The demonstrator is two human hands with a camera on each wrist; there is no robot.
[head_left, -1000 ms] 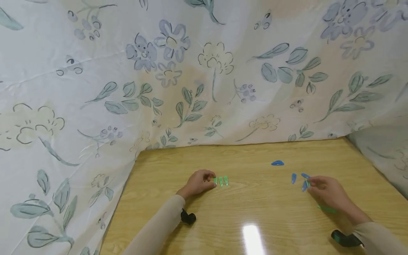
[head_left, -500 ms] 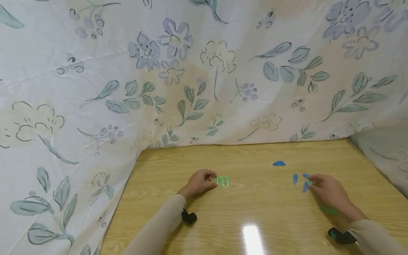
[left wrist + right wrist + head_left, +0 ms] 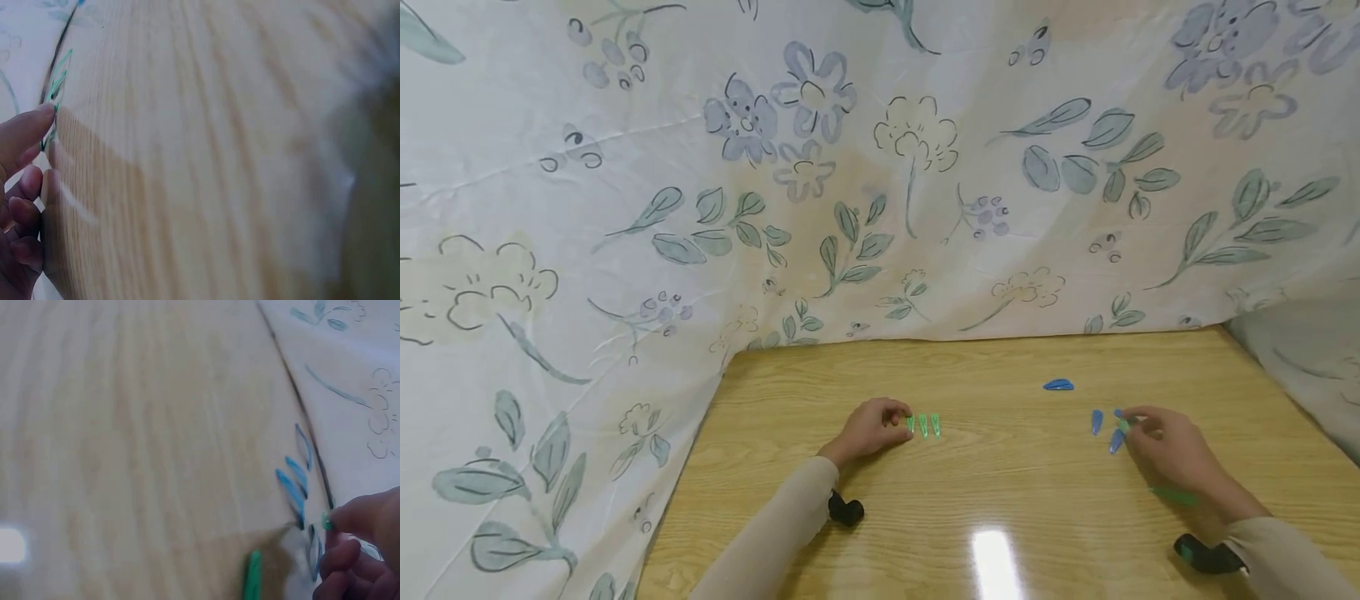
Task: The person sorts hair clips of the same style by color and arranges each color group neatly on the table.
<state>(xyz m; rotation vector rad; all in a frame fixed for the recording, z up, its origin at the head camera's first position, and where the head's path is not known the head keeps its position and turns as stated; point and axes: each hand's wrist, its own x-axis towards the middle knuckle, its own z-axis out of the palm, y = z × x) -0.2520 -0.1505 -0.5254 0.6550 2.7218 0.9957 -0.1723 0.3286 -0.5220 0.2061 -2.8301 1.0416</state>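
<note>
In the head view, three green snap hair clips lie in a short row left of the table's middle. My left hand holds the leftmost green hair clip between thumb and finger at its two ends. In the left wrist view the fingertips meet this clip at the frame's left edge. Over on the right, my right hand pinches another green hair clip among several blue hair clips. The right wrist view shows only the tip of that green clip; the fingers hide the rest.
One blue clip lies farther back on the wooden table. Beneath my right forearm is another green clip. Floral cloth hangs along the table's back and left sides. A light reflection shows near the front.
My right hand has shifted slightly away from me with the green hair clip, uncovering more of the nearest blue clip. My left hand stays at the row. The head view has drifted a little.
</note>
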